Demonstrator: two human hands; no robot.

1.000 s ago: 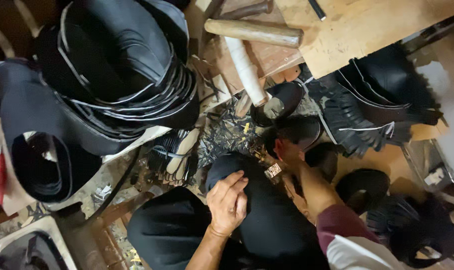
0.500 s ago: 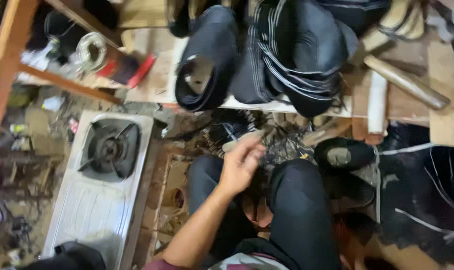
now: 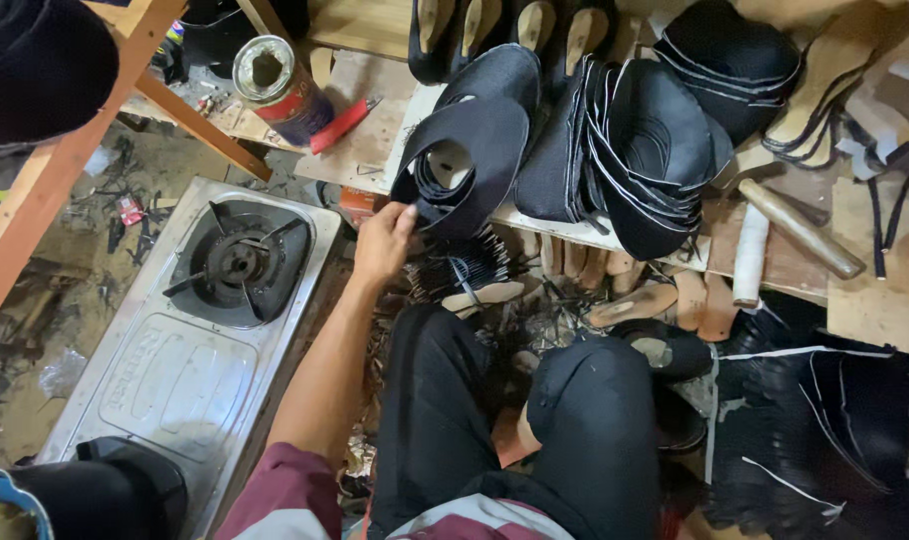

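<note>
My left hand (image 3: 383,243) reaches forward to the near edge of a low wooden board (image 3: 375,150). Its fingers touch a stack of black shoe uppers (image 3: 470,160) lying there; whether they grip it I cannot tell. More stacks of black uppers (image 3: 635,150) lean side by side to the right. My right hand is not in view. My knees in black trousers (image 3: 585,420) fill the lower middle.
A steel single-burner gas stove (image 3: 210,320) sits on the floor at left. An open tin can (image 3: 280,90) and a red-handled tool (image 3: 343,125) lie on the board. A hammer (image 3: 800,228), wooden shoe lasts (image 3: 635,300) and black cut pieces (image 3: 825,420) are at right.
The view has swung left. My left hand lifted off my knee and reached forward to the stack of black uppers. My right hand, seen by my knee earlier, has left the view.
</note>
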